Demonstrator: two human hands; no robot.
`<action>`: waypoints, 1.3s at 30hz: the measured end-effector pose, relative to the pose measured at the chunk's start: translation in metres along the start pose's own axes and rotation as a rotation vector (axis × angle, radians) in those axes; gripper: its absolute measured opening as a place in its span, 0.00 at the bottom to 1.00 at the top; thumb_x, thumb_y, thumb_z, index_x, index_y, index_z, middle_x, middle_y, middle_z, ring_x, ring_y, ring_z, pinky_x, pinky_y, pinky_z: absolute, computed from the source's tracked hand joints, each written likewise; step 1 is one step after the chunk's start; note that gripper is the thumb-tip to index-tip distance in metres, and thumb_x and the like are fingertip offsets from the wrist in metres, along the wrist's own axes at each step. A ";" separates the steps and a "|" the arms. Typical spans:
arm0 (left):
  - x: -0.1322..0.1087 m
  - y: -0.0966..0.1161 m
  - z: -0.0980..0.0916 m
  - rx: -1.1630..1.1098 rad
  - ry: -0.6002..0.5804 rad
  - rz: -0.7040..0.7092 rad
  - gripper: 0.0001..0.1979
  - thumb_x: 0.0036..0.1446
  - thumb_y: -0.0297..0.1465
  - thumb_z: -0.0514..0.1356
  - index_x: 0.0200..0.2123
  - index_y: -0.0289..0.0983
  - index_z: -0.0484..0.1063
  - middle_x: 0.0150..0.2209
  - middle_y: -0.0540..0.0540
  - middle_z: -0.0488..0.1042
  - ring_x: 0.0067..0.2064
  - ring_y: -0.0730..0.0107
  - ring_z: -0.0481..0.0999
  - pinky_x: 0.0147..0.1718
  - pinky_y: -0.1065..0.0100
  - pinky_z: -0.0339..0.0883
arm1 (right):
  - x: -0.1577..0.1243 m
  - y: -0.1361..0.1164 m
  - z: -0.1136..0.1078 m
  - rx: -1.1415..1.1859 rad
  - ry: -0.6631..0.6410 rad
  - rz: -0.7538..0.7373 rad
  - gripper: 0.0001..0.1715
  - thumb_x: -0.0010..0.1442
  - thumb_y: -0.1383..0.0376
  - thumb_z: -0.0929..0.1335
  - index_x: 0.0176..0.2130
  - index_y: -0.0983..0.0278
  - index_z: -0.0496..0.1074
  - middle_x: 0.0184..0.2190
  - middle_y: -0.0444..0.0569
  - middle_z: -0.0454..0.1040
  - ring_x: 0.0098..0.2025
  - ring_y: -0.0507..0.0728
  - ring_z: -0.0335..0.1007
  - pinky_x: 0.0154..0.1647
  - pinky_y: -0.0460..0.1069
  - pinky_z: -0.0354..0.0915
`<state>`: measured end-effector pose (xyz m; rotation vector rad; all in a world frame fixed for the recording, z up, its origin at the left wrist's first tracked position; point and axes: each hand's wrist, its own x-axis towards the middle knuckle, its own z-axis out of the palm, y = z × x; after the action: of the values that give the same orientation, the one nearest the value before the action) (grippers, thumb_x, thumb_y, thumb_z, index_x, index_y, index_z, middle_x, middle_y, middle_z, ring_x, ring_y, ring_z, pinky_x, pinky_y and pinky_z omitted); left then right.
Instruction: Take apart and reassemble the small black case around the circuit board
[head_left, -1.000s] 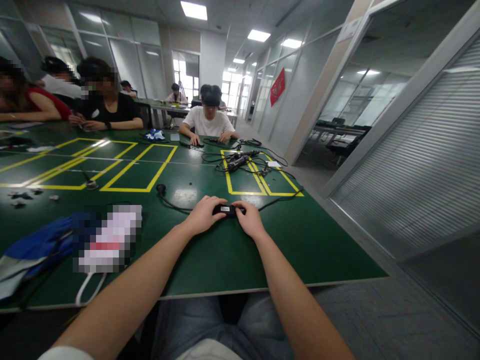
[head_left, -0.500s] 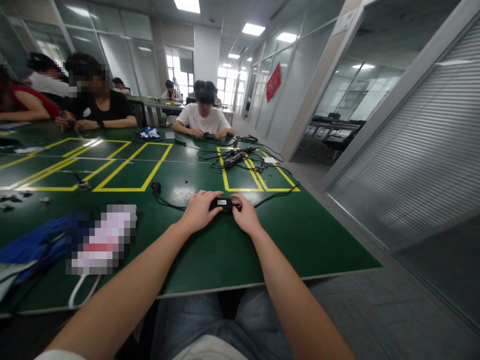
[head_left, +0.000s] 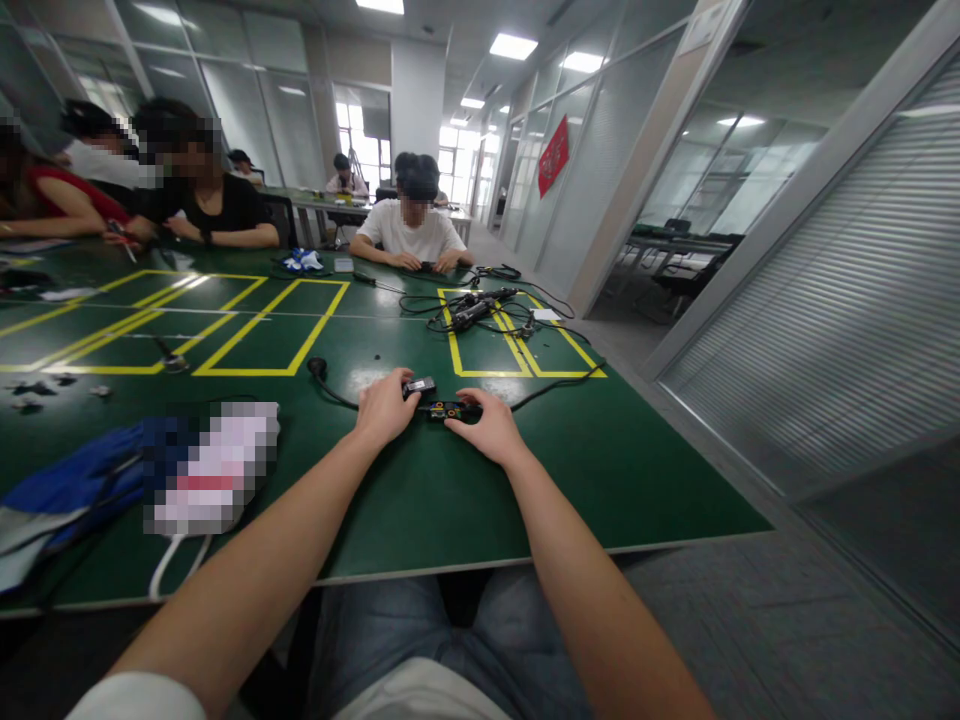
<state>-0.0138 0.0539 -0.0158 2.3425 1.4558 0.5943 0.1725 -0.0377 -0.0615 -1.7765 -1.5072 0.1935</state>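
My left hand [head_left: 387,407] pinches a black plastic casing cover [head_left: 422,387] with a pale label, tilted just above the table. Under and beside it lies the other part of the small power adapter [head_left: 444,410], its circuit board and coloured components exposed. My right hand [head_left: 486,425] grips this part at its right end, fingers and thumb on either side. A black cable [head_left: 555,391] runs off to the right from it. On the left another cable leads to a black plug [head_left: 318,370] on the green table.
A tangle of black adapters and cables [head_left: 480,308] lies ahead, on yellow tape outlines. A blue bag [head_left: 75,490] and a blurred pale pouch [head_left: 217,470] are at the left. Small metal parts [head_left: 30,400] lie farther left. A person in white [head_left: 409,232] sits opposite.
The labelled cover has come off the adapter and moved up and left in my left hand. The circuit board now shows, with my right hand still on that part.
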 end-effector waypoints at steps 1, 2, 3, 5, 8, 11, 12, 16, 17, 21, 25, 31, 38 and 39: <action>0.000 0.001 0.000 0.016 -0.001 0.013 0.21 0.68 0.34 0.60 0.62 0.40 0.72 0.62 0.39 0.79 0.63 0.50 0.76 0.62 0.51 0.66 | 0.000 -0.001 0.000 -0.005 -0.002 0.003 0.26 0.54 0.61 0.80 0.52 0.56 0.79 0.48 0.48 0.82 0.52 0.62 0.77 0.60 0.59 0.69; -0.001 0.002 -0.001 0.041 0.004 0.032 0.21 0.68 0.33 0.60 0.62 0.40 0.72 0.61 0.38 0.78 0.63 0.50 0.76 0.62 0.52 0.67 | 0.000 -0.002 0.000 -0.009 -0.004 0.006 0.26 0.55 0.61 0.80 0.53 0.56 0.79 0.48 0.48 0.82 0.52 0.62 0.77 0.59 0.59 0.69; -0.002 0.003 -0.003 0.074 0.014 0.058 0.20 0.68 0.33 0.60 0.62 0.39 0.73 0.61 0.38 0.78 0.63 0.50 0.75 0.62 0.52 0.67 | -0.001 -0.002 -0.001 -0.016 -0.005 0.008 0.25 0.56 0.61 0.80 0.53 0.56 0.79 0.49 0.48 0.82 0.52 0.62 0.77 0.59 0.59 0.69; -0.006 0.007 -0.006 0.156 0.046 0.131 0.18 0.68 0.33 0.59 0.59 0.39 0.76 0.59 0.37 0.79 0.63 0.48 0.73 0.61 0.51 0.66 | -0.001 -0.005 -0.001 -0.040 -0.008 0.007 0.23 0.57 0.61 0.79 0.53 0.56 0.79 0.49 0.49 0.83 0.53 0.62 0.76 0.59 0.58 0.68; -0.013 0.015 -0.012 0.275 0.040 0.227 0.16 0.71 0.36 0.56 0.48 0.39 0.82 0.54 0.36 0.79 0.60 0.45 0.72 0.58 0.49 0.67 | -0.002 -0.007 -0.002 -0.084 -0.014 -0.001 0.22 0.59 0.60 0.79 0.53 0.57 0.79 0.50 0.49 0.83 0.54 0.63 0.76 0.59 0.59 0.68; -0.018 0.020 -0.013 0.365 -0.026 0.265 0.20 0.72 0.41 0.53 0.42 0.38 0.84 0.50 0.34 0.80 0.57 0.43 0.73 0.55 0.47 0.67 | -0.002 -0.008 -0.003 -0.088 -0.019 0.000 0.24 0.60 0.59 0.79 0.55 0.56 0.78 0.50 0.49 0.83 0.55 0.63 0.76 0.59 0.59 0.67; -0.020 0.021 -0.013 0.380 -0.045 0.279 0.21 0.72 0.43 0.54 0.42 0.38 0.83 0.49 0.34 0.80 0.57 0.42 0.73 0.55 0.47 0.66 | -0.002 -0.007 -0.003 -0.085 -0.020 0.000 0.25 0.60 0.59 0.79 0.56 0.56 0.78 0.50 0.50 0.83 0.55 0.63 0.76 0.60 0.59 0.67; -0.022 0.022 -0.011 0.393 -0.063 0.305 0.22 0.70 0.47 0.56 0.47 0.36 0.81 0.51 0.33 0.79 0.57 0.43 0.74 0.56 0.48 0.66 | -0.002 -0.006 -0.003 -0.103 -0.024 -0.001 0.24 0.62 0.58 0.78 0.56 0.55 0.78 0.50 0.50 0.83 0.56 0.63 0.76 0.60 0.59 0.67; -0.022 0.022 -0.011 0.394 -0.064 0.298 0.23 0.70 0.48 0.56 0.48 0.36 0.80 0.51 0.32 0.79 0.57 0.43 0.75 0.56 0.49 0.66 | -0.002 -0.006 -0.002 -0.107 -0.026 -0.002 0.23 0.62 0.58 0.78 0.55 0.55 0.78 0.50 0.50 0.83 0.56 0.63 0.76 0.60 0.59 0.67; -0.022 0.023 -0.012 0.384 -0.119 0.252 0.25 0.71 0.49 0.54 0.51 0.34 0.77 0.48 0.32 0.82 0.52 0.43 0.80 0.52 0.52 0.70 | -0.003 -0.004 0.000 -0.104 -0.028 -0.009 0.25 0.62 0.57 0.78 0.57 0.55 0.77 0.50 0.50 0.83 0.57 0.63 0.75 0.60 0.59 0.66; -0.020 0.023 -0.011 0.356 -0.137 0.209 0.25 0.70 0.50 0.55 0.52 0.35 0.75 0.46 0.33 0.83 0.49 0.45 0.83 0.45 0.57 0.72 | -0.003 -0.002 0.001 -0.102 -0.028 -0.015 0.24 0.63 0.55 0.78 0.57 0.54 0.77 0.51 0.51 0.82 0.57 0.63 0.74 0.61 0.59 0.66; -0.019 0.023 -0.012 0.329 -0.083 0.210 0.22 0.68 0.50 0.58 0.49 0.37 0.74 0.46 0.34 0.82 0.50 0.46 0.82 0.46 0.57 0.72 | -0.002 -0.005 0.000 -0.126 -0.042 0.010 0.24 0.64 0.54 0.77 0.57 0.55 0.77 0.51 0.52 0.82 0.58 0.64 0.73 0.61 0.59 0.65; -0.019 0.025 -0.015 0.270 -0.046 0.230 0.18 0.67 0.47 0.60 0.47 0.39 0.73 0.45 0.37 0.82 0.51 0.48 0.81 0.48 0.57 0.71 | -0.005 -0.013 -0.005 -0.199 -0.058 -0.001 0.27 0.63 0.54 0.77 0.59 0.55 0.76 0.53 0.53 0.80 0.57 0.64 0.73 0.60 0.58 0.65; -0.018 0.025 -0.016 0.253 -0.048 0.222 0.18 0.68 0.47 0.59 0.47 0.39 0.73 0.45 0.37 0.82 0.50 0.48 0.81 0.48 0.58 0.71 | -0.005 -0.014 -0.006 -0.196 -0.057 -0.019 0.26 0.63 0.54 0.77 0.59 0.56 0.76 0.53 0.53 0.80 0.57 0.64 0.73 0.59 0.58 0.65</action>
<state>-0.0100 0.0274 0.0060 2.7197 1.3266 0.4246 0.1633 -0.0452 -0.0501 -1.9233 -1.6299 0.0893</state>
